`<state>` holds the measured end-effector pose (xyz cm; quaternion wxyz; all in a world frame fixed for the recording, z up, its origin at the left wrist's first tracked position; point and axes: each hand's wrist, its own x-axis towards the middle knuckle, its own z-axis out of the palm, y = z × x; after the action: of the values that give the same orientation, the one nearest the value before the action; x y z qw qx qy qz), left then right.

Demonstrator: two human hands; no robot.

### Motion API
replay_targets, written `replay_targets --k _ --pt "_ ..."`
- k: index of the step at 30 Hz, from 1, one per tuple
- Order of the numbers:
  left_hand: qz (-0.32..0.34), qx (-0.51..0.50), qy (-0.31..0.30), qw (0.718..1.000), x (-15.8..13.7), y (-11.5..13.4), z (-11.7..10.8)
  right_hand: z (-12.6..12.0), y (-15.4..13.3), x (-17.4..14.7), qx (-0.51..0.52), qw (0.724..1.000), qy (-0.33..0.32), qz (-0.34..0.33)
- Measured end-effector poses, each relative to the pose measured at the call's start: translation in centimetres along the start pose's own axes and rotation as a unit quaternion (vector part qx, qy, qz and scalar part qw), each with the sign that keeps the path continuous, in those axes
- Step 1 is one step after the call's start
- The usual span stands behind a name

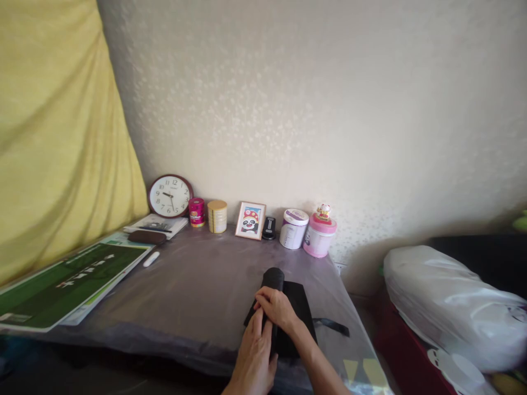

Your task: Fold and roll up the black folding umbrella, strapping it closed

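Note:
A black fabric-like piece [298, 307] lies near the front right of the table, partly rolled into a thick cylinder with a flat part spread out to the right. A thin black strap [332, 326] sticks out from its right side. My left hand [257, 343] is wrapped over the near part of the roll, fingers pointing forward. Farther up the roll, my right hand [276, 308] curls over it, its fingertips touching those of my left hand. The roll's far end shows beyond my hands; its near part is mostly covered.
A grey cloth-covered table [193, 296] bears a wall clock [171, 196], a pink can [196, 212], a yellow tin [217, 216], a panda picture frame [250, 220], a stapler [269, 227], two tubs [293, 230] and a green board [74, 285]. A white plastic bag [453, 307] stands right.

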<state>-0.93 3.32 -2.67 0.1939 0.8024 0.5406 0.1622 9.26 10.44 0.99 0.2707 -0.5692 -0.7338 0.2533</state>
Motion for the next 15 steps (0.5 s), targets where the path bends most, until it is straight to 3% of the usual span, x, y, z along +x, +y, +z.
replay_targets --k 7,15 --pt "-0.011 -0.023 -0.029 0.999 0.2 -0.1 0.7 -0.6 2.0 -0.2 -0.102 0.987 0.041 -0.119" --pt "-0.033 -0.024 -0.057 0.998 0.4 -0.6 1.1 -0.1 4.9 3.5 -0.132 0.987 0.046 -0.075"
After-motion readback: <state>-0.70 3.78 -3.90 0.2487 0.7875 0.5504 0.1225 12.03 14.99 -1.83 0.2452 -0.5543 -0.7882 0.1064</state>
